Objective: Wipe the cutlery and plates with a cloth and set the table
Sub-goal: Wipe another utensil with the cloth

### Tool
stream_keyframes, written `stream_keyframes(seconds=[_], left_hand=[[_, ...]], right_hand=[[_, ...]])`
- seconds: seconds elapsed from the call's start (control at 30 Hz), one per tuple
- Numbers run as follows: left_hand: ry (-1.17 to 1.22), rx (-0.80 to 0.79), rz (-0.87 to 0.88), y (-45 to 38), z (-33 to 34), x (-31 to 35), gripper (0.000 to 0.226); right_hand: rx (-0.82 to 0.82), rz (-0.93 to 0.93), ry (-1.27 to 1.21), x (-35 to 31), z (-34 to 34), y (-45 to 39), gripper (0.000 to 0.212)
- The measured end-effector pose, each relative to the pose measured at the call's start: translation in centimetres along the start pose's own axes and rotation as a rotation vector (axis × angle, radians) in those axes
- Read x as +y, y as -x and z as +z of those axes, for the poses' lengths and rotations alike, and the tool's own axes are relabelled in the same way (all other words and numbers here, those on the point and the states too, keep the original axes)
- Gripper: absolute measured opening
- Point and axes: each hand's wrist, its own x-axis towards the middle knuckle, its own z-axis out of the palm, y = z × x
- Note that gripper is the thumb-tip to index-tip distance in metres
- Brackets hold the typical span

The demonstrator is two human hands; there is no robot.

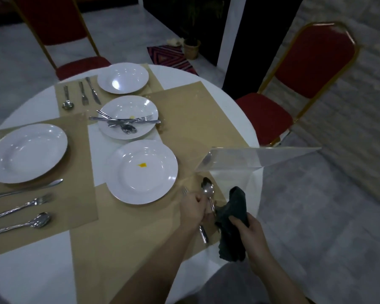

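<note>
Our left hand point(195, 207) is curled round a bundle of cutlery: a spoon point(207, 189) stands up out of the fist, fork point(185, 191) tines show beside it, and a handle pokes out below. Our right hand point(246, 229) grips the dark cloth point(234, 218), touching the spoon's stem. We judge the steel light, stiff and slick, best held mid-handle; the cloth is soft. Just beyond, a stained plate point(140, 172) waits on the table point(42, 270).

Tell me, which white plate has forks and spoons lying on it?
The middle plate, farthest but one from the person. Loose cutlery lies across it; the other three plates hold none.
</note>
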Motion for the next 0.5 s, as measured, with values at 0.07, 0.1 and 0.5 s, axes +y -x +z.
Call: stream_keyframes(seconds=[0.07, 0.1, 0.5], left_hand=[[0.024, 0.042, 0.001, 0.4, -2.6, -0.7, 0.038], [0.02, 0.068, 0.001, 0.7, -4.4, -0.9, 0.038], [0.006, 0.328, -0.096, 0.8, -21.9, -2.5, 0.02]], right_hand=[[-0.077, 0.002, 0.015, -0.4, 1.4, -0.1, 0.018], [-0.126, 0.003, 0.022, -0.6, 2.5, 0.0, 0.018], [-0.406, -0.089, 0.147, -7.5, 18.5, -2.8, 0.026]])
